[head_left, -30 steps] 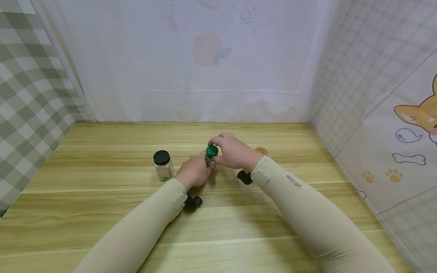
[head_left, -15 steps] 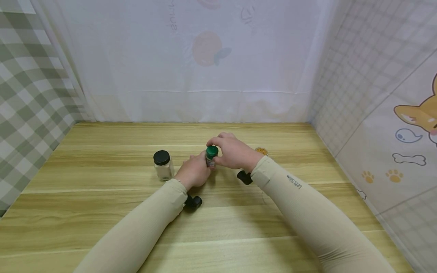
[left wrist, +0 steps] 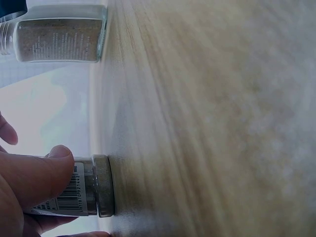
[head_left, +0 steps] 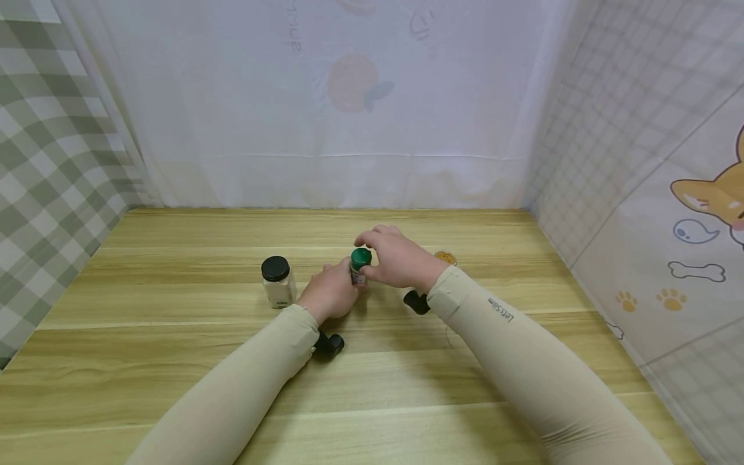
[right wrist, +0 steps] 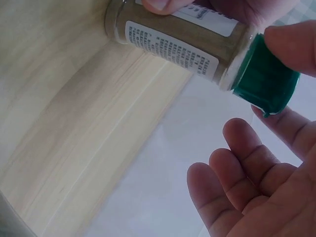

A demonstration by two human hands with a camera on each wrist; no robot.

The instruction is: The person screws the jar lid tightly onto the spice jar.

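A small clear spice jar (head_left: 358,278) with a green cap (head_left: 361,256) stands upright on the table between my hands. Brown powder and white printed labels show through its body in the right wrist view. My left hand (head_left: 330,290) grips the jar's body low down, the thumb (left wrist: 47,170) lying along its side by the barcode. From the right, my right hand (head_left: 401,258) pinches the green cap (right wrist: 266,74) between thumb and index finger. Its other fingers (right wrist: 244,143) are apart from the jar, loosely bent.
Left of my hands stands a jar of pale powder with a black lid (head_left: 276,268). A round container top with orange contents (head_left: 445,257) shows behind my right wrist. One glass jar (left wrist: 59,39) of brownish powder appears in the left wrist view. Curtains border the wooden table (head_left: 372,413).
The right index finger and thumb shift slightly on the green cap. My left hand and the jar stay in place.
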